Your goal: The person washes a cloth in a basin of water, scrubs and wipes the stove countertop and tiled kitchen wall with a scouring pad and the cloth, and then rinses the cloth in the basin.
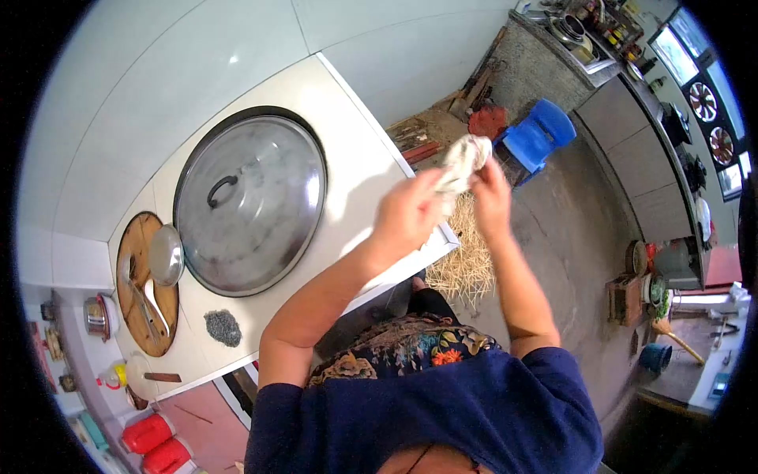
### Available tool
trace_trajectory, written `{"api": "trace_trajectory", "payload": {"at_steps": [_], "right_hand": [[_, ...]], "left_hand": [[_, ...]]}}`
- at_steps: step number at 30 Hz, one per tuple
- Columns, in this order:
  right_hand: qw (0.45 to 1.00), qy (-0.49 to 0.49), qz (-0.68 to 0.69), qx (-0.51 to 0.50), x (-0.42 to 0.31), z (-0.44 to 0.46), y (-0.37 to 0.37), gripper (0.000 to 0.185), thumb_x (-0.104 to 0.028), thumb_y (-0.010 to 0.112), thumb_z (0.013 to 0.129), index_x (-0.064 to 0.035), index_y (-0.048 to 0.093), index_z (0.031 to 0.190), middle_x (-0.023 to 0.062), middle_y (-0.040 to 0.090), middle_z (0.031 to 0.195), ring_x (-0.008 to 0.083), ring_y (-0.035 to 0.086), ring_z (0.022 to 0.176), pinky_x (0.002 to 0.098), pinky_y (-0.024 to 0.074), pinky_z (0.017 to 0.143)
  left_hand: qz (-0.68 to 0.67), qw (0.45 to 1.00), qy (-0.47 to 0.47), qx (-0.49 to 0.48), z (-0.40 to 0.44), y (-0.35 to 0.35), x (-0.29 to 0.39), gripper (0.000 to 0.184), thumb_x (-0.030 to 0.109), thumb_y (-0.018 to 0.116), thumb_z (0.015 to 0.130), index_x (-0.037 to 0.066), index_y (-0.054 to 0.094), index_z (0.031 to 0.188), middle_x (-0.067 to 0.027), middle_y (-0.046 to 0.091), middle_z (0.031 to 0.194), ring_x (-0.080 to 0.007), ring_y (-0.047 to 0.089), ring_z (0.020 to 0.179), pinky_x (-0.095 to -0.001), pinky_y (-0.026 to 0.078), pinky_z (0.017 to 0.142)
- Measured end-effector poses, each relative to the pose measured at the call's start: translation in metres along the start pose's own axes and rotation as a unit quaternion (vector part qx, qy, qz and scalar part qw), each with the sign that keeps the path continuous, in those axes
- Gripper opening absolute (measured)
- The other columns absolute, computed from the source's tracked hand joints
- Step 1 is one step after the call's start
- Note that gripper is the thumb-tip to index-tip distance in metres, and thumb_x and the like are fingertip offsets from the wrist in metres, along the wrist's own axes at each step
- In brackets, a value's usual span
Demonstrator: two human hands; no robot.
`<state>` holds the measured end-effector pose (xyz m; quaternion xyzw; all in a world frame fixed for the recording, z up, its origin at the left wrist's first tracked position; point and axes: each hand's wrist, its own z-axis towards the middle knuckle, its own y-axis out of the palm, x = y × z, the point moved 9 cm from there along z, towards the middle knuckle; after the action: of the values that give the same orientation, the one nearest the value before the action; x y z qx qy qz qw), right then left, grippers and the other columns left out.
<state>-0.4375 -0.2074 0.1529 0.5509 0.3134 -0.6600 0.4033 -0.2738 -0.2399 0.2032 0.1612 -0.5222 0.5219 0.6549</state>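
Head view showed the left hand (404,212) and right hand (491,191) both closed on a crumpled pale cloth (467,156), motion-blurred, between them near the white counter's (351,138) corner. Its long axis ran away from the body, leaning rightward; neither hand was nearer. The large metal lid (257,213) lay leftward; a blue plastic chair (538,136) stood farther off.

Whitish cloth (466,162), blue chair (537,138)
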Motion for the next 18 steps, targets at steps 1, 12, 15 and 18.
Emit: {"api": "trace_trajectory", "payload": {"at_steps": [1,12,15,18], "right_hand": [[0.994,-0.037,-0.077,0.061,0.070,-0.017,-0.029,0.054,-0.004,0.051,0.086,-0.0032,0.037,0.138,0.0112,0.053,0.128,0.0220,0.048,0.119,0.0339,0.0403,0.100],[0.971,-0.114,-0.206,0.048,0.134,-0.016,-0.068,0.028,-0.020,0.048,0.094,-0.0063,0.055,0.116,0.0082,0.056,0.113,0.0181,0.053,0.104,0.0279,0.0445,0.094],[0.963,0.130,-0.225,-0.068,0.254,-0.028,-0.027,0.038,-0.027,0.054,0.087,-0.0050,0.054,0.118,0.0139,0.057,0.115,0.0226,0.052,0.110,0.0313,0.0409,0.099],[0.917,0.312,-0.139,-0.208,0.228,-0.044,0.008,0.054,-0.034,0.065,0.078,-0.0053,0.051,0.122,0.0175,0.061,0.111,0.0257,0.055,0.110,0.0362,0.0434,0.096]], "left_hand": [[0.062,0.993,0.003,-0.103,-0.002,0.035,0.003,0.035,0.008,0.056,0.080,0.001,0.055,0.115,-0.0184,0.063,0.092,-0.0340,0.061,0.088,-0.0432,0.049,0.078],[0.063,0.961,-0.041,-0.267,-0.109,0.060,-0.053,0.034,0.011,0.060,0.083,0.007,0.058,0.117,-0.0153,0.062,0.112,-0.0306,0.061,0.100,-0.0366,0.050,0.085],[0.117,0.960,-0.101,-0.234,-0.140,0.027,-0.086,0.029,0.009,0.059,0.082,0.006,0.060,0.112,-0.0132,0.064,0.105,-0.0304,0.063,0.094,-0.0359,0.051,0.082],[0.158,0.956,-0.151,-0.195,-0.162,-0.014,-0.108,0.027,0.008,0.057,0.082,0.005,0.061,0.108,-0.0130,0.064,0.105,-0.0306,0.062,0.095,-0.0374,0.050,0.081]]}}
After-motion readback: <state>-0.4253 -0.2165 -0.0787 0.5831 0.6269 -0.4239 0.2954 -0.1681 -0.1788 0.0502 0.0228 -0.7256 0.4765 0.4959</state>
